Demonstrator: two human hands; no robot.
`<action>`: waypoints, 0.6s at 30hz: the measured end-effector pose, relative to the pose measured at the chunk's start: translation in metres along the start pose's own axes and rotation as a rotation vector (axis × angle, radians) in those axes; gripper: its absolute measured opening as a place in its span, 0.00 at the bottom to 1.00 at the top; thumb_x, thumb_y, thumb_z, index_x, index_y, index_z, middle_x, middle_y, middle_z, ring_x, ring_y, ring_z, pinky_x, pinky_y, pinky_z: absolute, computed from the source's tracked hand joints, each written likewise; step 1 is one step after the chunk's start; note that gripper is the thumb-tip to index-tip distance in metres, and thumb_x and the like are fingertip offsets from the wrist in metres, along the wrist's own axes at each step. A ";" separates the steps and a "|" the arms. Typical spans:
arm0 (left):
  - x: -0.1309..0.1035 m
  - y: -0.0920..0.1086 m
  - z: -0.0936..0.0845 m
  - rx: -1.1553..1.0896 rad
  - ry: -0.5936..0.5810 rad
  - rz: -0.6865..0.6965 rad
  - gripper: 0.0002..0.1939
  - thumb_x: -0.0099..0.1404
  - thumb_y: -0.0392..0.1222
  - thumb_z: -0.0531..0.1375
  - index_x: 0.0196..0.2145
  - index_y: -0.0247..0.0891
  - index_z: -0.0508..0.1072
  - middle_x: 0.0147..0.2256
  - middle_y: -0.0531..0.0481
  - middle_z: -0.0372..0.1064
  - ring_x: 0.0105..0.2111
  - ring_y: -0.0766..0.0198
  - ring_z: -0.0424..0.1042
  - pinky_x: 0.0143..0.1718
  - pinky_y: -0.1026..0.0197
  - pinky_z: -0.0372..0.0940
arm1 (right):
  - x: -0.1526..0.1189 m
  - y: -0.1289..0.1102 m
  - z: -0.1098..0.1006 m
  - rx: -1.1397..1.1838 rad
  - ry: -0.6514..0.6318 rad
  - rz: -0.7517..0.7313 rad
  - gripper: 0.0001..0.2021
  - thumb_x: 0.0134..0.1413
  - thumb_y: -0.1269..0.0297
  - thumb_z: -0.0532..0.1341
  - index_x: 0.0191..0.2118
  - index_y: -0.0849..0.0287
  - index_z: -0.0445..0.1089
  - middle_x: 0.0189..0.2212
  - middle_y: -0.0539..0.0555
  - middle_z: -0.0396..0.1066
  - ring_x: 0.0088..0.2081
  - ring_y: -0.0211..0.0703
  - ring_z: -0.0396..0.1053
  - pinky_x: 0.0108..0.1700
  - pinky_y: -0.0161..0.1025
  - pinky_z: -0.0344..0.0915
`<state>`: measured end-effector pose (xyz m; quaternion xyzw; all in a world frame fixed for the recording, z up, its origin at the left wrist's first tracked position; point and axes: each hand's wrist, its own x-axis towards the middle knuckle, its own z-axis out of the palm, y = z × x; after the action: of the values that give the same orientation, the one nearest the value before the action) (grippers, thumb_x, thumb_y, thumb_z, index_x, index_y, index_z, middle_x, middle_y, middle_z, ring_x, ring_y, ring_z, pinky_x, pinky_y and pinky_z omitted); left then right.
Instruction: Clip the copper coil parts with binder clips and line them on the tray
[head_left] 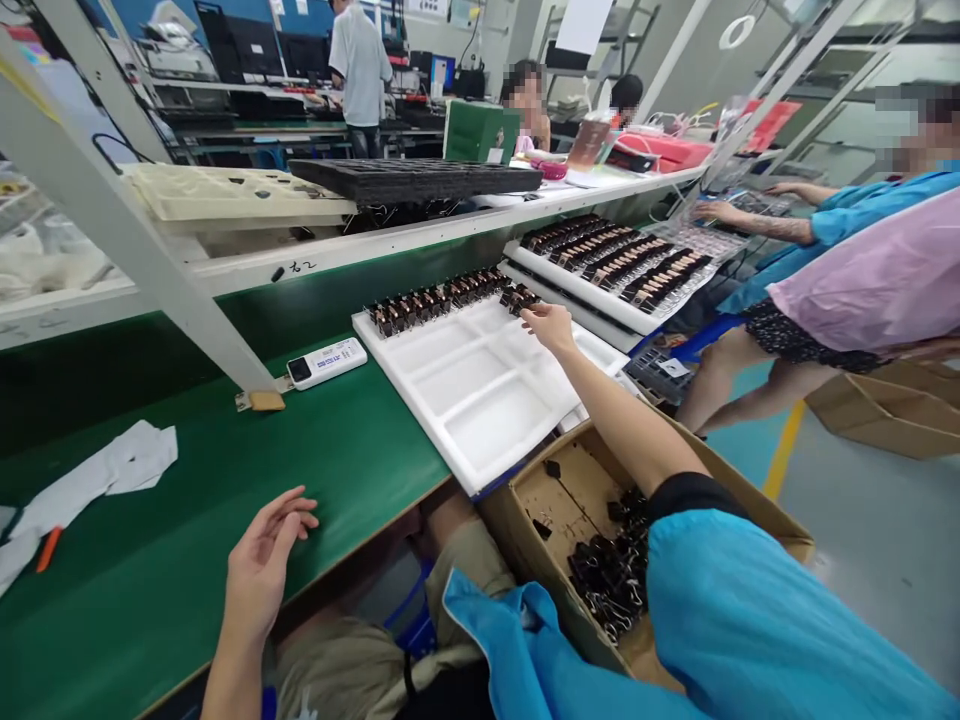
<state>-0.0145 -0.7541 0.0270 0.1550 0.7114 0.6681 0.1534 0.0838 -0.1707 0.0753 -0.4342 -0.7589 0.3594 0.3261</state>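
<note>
My right hand (pixel 551 326) reaches over a white foam tray (pixel 474 462), its fingertips pinched at a black binder clip (pixel 519 299) near the end of a row. Along the tray's far edge stands a long row of binder clips (pixel 435 302) with copper-coloured pieces among them. What lies right between the fingertips is partly hidden. My left hand (pixel 262 560) hovers at the front of the green tabletop, palm inward, fingers loosely bent and apart, holding nothing. Below my right arm, a cardboard box (pixel 536 495) contains a heap of loose black binder clips (pixel 611 570).
A white handheld device (pixel 327 363) lies on the green table (pixel 360 450), with crumpled white paper (pixel 139 458) to the left. More filled trays (pixel 637 320) are stacked at the right. A slanted white post (pixel 150 230) and a shelf (pixel 420 232) border the far side. Co-workers (pixel 862 220) are at the right.
</note>
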 end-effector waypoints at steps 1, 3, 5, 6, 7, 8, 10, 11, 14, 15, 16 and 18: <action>0.001 0.000 -0.001 0.007 0.004 -0.004 0.23 0.64 0.55 0.66 0.52 0.39 0.77 0.43 0.43 0.78 0.37 0.56 0.76 0.35 0.58 0.71 | 0.008 0.005 0.001 -0.024 0.008 -0.004 0.13 0.57 0.64 0.64 0.44 0.68 0.77 0.31 0.58 0.79 0.33 0.45 0.78 0.37 0.36 0.75; 0.002 -0.002 -0.002 0.016 0.011 -0.012 0.23 0.63 0.55 0.67 0.51 0.40 0.77 0.43 0.43 0.78 0.37 0.55 0.76 0.34 0.58 0.71 | 0.021 0.012 0.005 -0.083 0.015 -0.020 0.13 0.57 0.63 0.64 0.42 0.67 0.78 0.29 0.57 0.78 0.35 0.46 0.77 0.41 0.37 0.73; 0.003 -0.004 -0.003 0.024 0.017 -0.020 0.23 0.63 0.55 0.67 0.51 0.40 0.77 0.42 0.43 0.78 0.37 0.55 0.76 0.34 0.58 0.71 | 0.031 0.016 0.010 -0.138 0.010 -0.042 0.11 0.57 0.63 0.64 0.40 0.66 0.79 0.27 0.56 0.77 0.35 0.46 0.77 0.46 0.39 0.72; 0.002 -0.004 -0.003 0.028 0.019 -0.024 0.23 0.63 0.54 0.67 0.52 0.41 0.77 0.43 0.43 0.78 0.37 0.55 0.76 0.34 0.58 0.72 | 0.035 0.018 0.013 -0.160 0.006 -0.052 0.11 0.57 0.63 0.64 0.39 0.65 0.79 0.27 0.56 0.77 0.35 0.47 0.77 0.48 0.40 0.71; 0.002 -0.005 -0.003 0.032 0.018 -0.029 0.22 0.64 0.54 0.66 0.52 0.41 0.77 0.43 0.44 0.78 0.37 0.56 0.76 0.34 0.58 0.72 | 0.038 0.019 0.016 -0.177 0.003 -0.061 0.10 0.57 0.63 0.64 0.38 0.65 0.79 0.28 0.56 0.78 0.36 0.48 0.76 0.49 0.41 0.70; 0.001 -0.005 -0.004 0.035 0.017 -0.032 0.22 0.64 0.53 0.66 0.53 0.42 0.77 0.43 0.44 0.78 0.38 0.56 0.76 0.35 0.57 0.72 | 0.040 0.020 0.019 -0.193 0.004 -0.072 0.10 0.57 0.63 0.64 0.39 0.64 0.79 0.30 0.57 0.78 0.37 0.49 0.76 0.50 0.42 0.69; 0.000 -0.006 -0.004 0.038 0.014 -0.036 0.22 0.65 0.53 0.66 0.53 0.42 0.76 0.44 0.45 0.78 0.38 0.56 0.76 0.36 0.58 0.72 | 0.043 0.022 0.025 -0.246 0.019 -0.110 0.12 0.57 0.63 0.64 0.43 0.64 0.79 0.36 0.60 0.80 0.41 0.51 0.75 0.52 0.43 0.67; -0.001 -0.005 -0.004 0.039 0.013 -0.038 0.21 0.65 0.52 0.66 0.53 0.43 0.76 0.44 0.45 0.78 0.38 0.57 0.76 0.37 0.58 0.72 | 0.043 0.023 0.027 -0.287 0.030 -0.133 0.13 0.58 0.62 0.64 0.45 0.64 0.78 0.39 0.61 0.79 0.43 0.52 0.74 0.52 0.44 0.67; -0.002 -0.003 -0.003 0.039 0.015 -0.049 0.21 0.66 0.53 0.66 0.54 0.43 0.76 0.43 0.46 0.78 0.38 0.58 0.75 0.37 0.59 0.72 | 0.041 0.029 0.030 -0.435 0.064 -0.190 0.14 0.60 0.60 0.63 0.47 0.62 0.78 0.45 0.63 0.77 0.47 0.54 0.72 0.54 0.45 0.65; -0.002 -0.002 -0.003 0.043 0.016 -0.056 0.22 0.66 0.53 0.66 0.54 0.43 0.76 0.43 0.46 0.78 0.39 0.58 0.75 0.37 0.60 0.72 | 0.039 0.031 0.031 -0.472 0.075 -0.198 0.14 0.60 0.60 0.63 0.47 0.62 0.78 0.47 0.64 0.75 0.47 0.54 0.71 0.54 0.46 0.65; -0.002 -0.002 -0.003 0.051 0.017 -0.064 0.22 0.66 0.53 0.66 0.54 0.42 0.76 0.44 0.46 0.77 0.39 0.58 0.75 0.37 0.59 0.72 | 0.037 0.032 0.031 -0.498 0.087 -0.203 0.14 0.61 0.59 0.62 0.47 0.62 0.78 0.49 0.64 0.73 0.48 0.55 0.70 0.54 0.46 0.65; -0.001 -0.001 -0.003 0.066 0.021 -0.075 0.23 0.65 0.54 0.66 0.54 0.41 0.76 0.44 0.45 0.77 0.39 0.57 0.76 0.37 0.59 0.73 | 0.034 0.033 0.031 -0.527 0.097 -0.198 0.15 0.61 0.59 0.63 0.47 0.62 0.77 0.53 0.65 0.68 0.48 0.54 0.69 0.52 0.46 0.66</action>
<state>-0.0152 -0.7576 0.0267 0.1263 0.7400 0.6396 0.1658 0.0584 -0.1363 0.0380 -0.4446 -0.8484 0.0950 0.2713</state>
